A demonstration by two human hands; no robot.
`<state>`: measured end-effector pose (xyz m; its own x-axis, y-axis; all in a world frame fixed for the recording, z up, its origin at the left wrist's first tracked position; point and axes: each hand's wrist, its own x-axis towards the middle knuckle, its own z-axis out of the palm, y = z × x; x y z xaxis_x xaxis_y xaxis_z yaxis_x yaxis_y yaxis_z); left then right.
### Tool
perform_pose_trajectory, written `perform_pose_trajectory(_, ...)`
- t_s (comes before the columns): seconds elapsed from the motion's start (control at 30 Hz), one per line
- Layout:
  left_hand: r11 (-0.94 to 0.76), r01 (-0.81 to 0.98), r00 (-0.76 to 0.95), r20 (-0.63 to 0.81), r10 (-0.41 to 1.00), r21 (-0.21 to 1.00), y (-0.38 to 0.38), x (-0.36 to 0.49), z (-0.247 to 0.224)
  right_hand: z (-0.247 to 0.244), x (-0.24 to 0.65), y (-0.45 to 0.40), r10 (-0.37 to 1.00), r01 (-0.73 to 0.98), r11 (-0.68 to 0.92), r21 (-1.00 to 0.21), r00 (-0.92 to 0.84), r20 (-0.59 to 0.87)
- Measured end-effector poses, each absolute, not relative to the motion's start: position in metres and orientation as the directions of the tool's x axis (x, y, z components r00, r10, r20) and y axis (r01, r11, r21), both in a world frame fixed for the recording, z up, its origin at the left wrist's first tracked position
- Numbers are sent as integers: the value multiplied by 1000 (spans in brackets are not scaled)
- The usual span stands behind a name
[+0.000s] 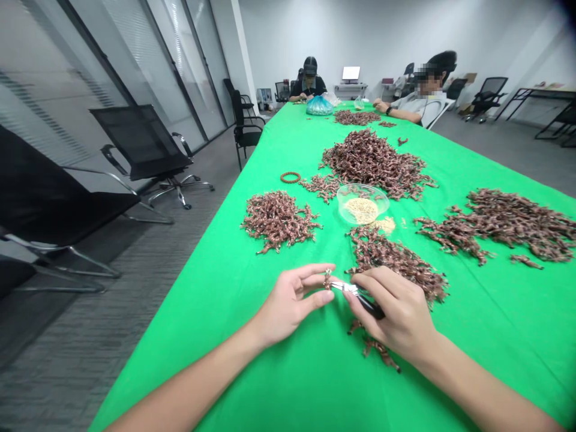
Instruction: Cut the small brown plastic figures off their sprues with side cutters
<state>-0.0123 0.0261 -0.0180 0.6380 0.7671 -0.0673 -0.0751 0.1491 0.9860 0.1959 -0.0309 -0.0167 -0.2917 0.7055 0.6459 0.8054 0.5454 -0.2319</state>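
With right hand (396,309) closed on pliers (351,289) and brown piece (328,278) pinched in left hand (290,303), inside left edge of table (211,312), steady both; align jaws squarely.

1. Ten o'clock from the view's center: a black mesh swivel chair (135,141) sits on gray carpet (153,270) before glass partition panels (148,66).
2. Nine o'clock: a chrome-framed black cantilever chair (58,207).
3. Twelve o'clock: a dark-capped co-worker (318,87) sits with head bowed.
4. One o'clock: a lit computer monitor (351,73) tops a white desk (351,87).
5. Two o'clock: a second co-worker (414,111) wears a dark wristband (389,111).
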Motion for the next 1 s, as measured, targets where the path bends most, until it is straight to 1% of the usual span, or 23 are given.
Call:
perform_pose_trajectory(0.33, 154, -68, 646, -75, 760, 986, 27, -13, -20, -15, 195, -32, 704, 813, 541, -214, -298, 644)
perform_pose_trajectory(0.43, 148, -71, 652, -66, 755, 987, 26, -13, -19, -16, 196, -32, 721, 810, 534, -242, -288, 630)
perform_pose_trajectory(0.7, 74, -39, 639, -32, 769, 996, 23, -13, -12, -17, 191, -34, 817, 762, 475, -440, -196, 543)
perform_pose_trajectory(0.87, 16, 8, 588, -17, 809, 1000, 22, -12, -11, -10, 187, -37, 907, 726, 362, -584, -129, 401)
perform_pose_trajectory(1.0, -4, 28, 562, -12, 827, 1000, 20, -12, -10, -4, 185, -37, 949, 702, 283, -654, -104, 298)
